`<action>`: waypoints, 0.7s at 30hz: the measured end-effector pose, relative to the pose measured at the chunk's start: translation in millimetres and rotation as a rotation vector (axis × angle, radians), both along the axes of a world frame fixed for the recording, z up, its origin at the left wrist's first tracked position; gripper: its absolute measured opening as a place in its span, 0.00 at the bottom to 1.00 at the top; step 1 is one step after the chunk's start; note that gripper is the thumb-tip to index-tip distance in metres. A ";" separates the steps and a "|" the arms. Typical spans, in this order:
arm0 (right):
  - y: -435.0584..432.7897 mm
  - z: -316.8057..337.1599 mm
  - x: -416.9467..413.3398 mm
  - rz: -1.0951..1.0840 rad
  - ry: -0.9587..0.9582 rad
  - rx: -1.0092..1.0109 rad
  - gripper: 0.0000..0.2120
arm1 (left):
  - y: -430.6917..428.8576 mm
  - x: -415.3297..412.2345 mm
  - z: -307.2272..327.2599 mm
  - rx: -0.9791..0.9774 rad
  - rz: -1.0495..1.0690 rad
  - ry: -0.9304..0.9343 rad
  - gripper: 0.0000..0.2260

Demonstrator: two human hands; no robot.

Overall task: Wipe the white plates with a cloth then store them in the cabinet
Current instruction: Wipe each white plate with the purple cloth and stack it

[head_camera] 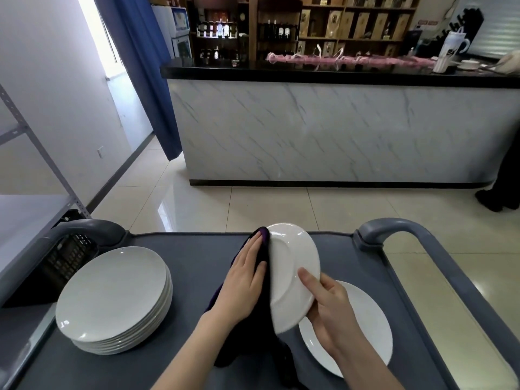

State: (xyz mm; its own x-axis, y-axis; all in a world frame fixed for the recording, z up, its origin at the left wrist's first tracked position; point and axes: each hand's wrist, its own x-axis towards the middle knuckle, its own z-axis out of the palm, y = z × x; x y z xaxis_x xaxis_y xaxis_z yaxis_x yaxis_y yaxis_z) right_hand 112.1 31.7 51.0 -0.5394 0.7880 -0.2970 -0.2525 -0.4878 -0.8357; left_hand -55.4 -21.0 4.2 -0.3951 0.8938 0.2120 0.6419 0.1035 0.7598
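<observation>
Mid-wipe: right hand point(329, 313) grips the plate point(292, 266) by its rim, left hand point(244, 280) presses the cloth point(264, 239) flat against it. Next, probably flip it.

Free lane: cart top point(194, 260) between plate stack point(112, 299) and left hand point(244, 280); grey handle point(394, 225) at each far corner.

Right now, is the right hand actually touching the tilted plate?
Touching. The head view shows the right hand gripping the tilted plate at its lower rim, with one finger laid flat across the plate's underside.
</observation>
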 end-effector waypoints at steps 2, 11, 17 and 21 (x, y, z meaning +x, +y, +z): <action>2.3 -2.3 3.6 -0.014 -0.010 0.011 0.11 | -8.5 1.3 -12.3 -0.024 0.014 -0.031 0.27; 14.2 -2.2 7.9 0.058 -0.159 0.404 0.12 | -36.6 3.7 -33.6 -0.170 0.143 -0.166 0.19; 16.5 -3.6 2.4 0.235 -0.320 0.844 0.12 | -37.6 15.1 30.1 0.189 0.402 -0.597 0.11; 6.4 -7.4 0.1 0.405 -0.350 1.124 0.15 | -53.6 22.0 63.3 0.265 0.468 -0.900 0.21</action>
